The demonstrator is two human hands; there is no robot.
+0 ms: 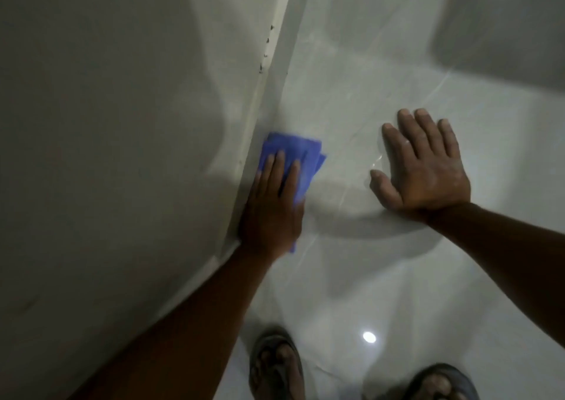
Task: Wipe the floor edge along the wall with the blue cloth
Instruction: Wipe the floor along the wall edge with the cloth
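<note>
The blue cloth (298, 158) lies folded on the pale glossy floor (397, 277), its left edge tight against the skirting (276, 78) at the foot of the wall (107, 124). My left hand (272, 207) presses it down with straight fingers, not curled round it. My right hand (425, 167) rests flat on the tile, well to the right, fingers spread. The floor strip runs ahead along the skirting. Two sandalled feet (276, 366) stand nearest me, with a light reflection (369, 337) between them.

The floor (397, 277) presents smooth, glossy pale tile with faint veining, mirroring a light spot; the wall (107, 124) shows a plain matt finish; the blue cloth (301, 152) is soft matt fabric
</note>
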